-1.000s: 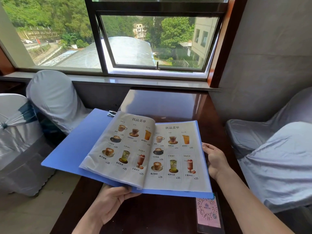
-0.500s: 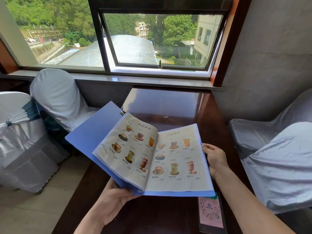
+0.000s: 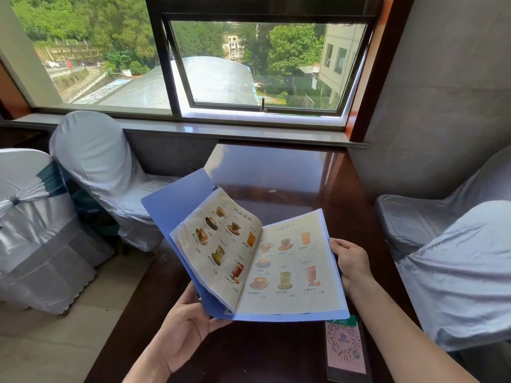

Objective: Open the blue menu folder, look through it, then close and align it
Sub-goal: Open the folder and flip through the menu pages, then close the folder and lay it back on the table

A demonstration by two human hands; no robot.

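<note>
The blue menu folder [image 3: 177, 205] is half open above the dark wooden table [image 3: 276, 172]. Its left cover and left drink page [image 3: 221, 244] are raised at a steep angle. The right page [image 3: 290, 266] lies nearly flat, showing pictures of drinks with prices. My left hand [image 3: 185, 330] holds the folder's lower left cover from underneath, thumb on the bottom edge. My right hand [image 3: 352, 261] grips the right edge of the folder, fingers curled around it.
A pink QR-code card [image 3: 345, 348] lies on the table under the folder's lower right corner. White-covered chairs stand at the left [image 3: 91, 161] and at the right [image 3: 456, 258]. A window sill [image 3: 249, 132] runs behind the table's far end.
The left cover and left page have swung up and rightward from lying flat, narrowing the folder's opening. My left hand moved up with the cover. My right hand has stayed on the right edge.
</note>
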